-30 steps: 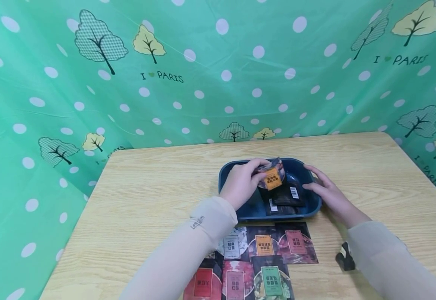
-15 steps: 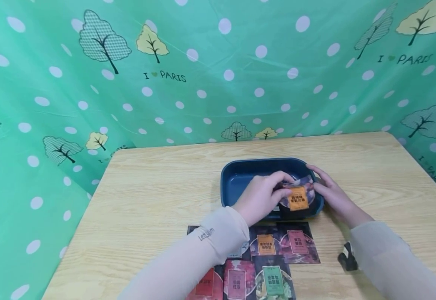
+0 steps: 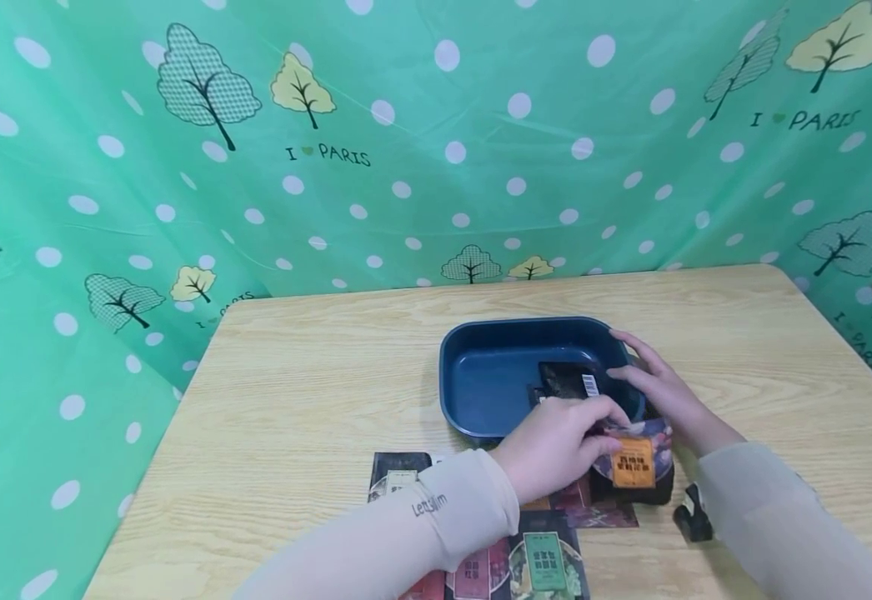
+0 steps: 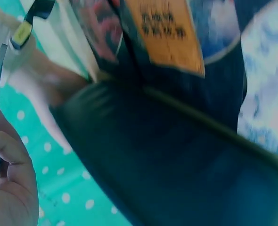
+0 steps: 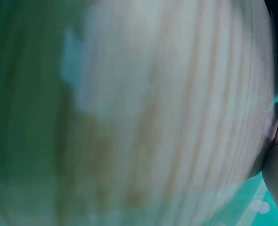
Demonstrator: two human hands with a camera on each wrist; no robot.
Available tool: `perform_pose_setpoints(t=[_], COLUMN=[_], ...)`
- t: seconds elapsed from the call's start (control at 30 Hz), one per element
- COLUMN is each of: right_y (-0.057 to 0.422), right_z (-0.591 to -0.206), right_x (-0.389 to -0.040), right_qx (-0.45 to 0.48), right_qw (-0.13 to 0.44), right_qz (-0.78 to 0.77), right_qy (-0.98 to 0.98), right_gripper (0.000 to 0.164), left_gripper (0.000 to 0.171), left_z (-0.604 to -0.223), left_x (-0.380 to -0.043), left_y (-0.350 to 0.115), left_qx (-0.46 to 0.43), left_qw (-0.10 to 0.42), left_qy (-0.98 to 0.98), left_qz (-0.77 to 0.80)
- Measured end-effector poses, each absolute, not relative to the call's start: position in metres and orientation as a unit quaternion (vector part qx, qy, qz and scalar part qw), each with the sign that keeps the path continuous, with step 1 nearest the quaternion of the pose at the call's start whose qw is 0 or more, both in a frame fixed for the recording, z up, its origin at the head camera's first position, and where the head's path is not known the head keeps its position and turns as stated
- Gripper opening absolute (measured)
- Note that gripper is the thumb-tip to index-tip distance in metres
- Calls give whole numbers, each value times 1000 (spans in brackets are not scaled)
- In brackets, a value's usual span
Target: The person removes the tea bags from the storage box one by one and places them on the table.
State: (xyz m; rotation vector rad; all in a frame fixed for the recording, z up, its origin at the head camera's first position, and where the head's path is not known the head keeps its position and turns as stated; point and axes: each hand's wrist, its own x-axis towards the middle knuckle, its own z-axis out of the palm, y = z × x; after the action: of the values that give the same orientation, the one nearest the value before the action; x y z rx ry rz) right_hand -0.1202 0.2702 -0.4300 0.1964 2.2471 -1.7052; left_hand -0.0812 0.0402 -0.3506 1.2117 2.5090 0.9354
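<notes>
My left hand [image 3: 556, 442] pinches the top edge of a dark tea packet with an orange label [image 3: 633, 462]. It hangs past the front right corner of a blue plastic basin [image 3: 481, 387], over the packets on the table. In the left wrist view, that hand [image 4: 12, 174] is at the left edge, with the packet seen nearly edge-on. My right hand [image 3: 664, 392] grips the basin's right rim, its thumb reaching over the inside. Black packets [image 3: 565, 379] with a barcode lie in the basin's right part, partly hidden by my left hand.
In front of the basin, several tea packets lie face up in rows, including one with a green label [image 3: 544, 560] and one with a pink label [image 3: 473, 575]. A small black and white object [image 3: 694, 518] lies beside my right sleeve. A green dotted curtain [image 3: 406, 167] hangs behind the table.
My left hand has carried the orange-labelled packet from above the basin rightward and toward me, out past its front right corner. My right hand has stayed at the rim.
</notes>
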Motion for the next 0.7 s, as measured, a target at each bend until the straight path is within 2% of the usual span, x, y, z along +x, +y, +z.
perform_pose_setpoints(t=[0.13,0.47,0.7], right_y=[269,269,268], right_z=[-431,-431,-431], right_x=[-121,-122,-123], right_qx=[65,68,76], right_qw=[159,158,159], right_qz=[-604,-616,-612], right_qy=[778,769,771], right_gripper=[69,71,73], left_gripper=[20,21,24], left_z=[-355,-371,-381], left_x=[-74,-62,-55], left_y=[40,39,37], left_qx=[406,390,381], left_qw=[141,200,280], left_qy=[847,852,835], left_qz=[312,285,282])
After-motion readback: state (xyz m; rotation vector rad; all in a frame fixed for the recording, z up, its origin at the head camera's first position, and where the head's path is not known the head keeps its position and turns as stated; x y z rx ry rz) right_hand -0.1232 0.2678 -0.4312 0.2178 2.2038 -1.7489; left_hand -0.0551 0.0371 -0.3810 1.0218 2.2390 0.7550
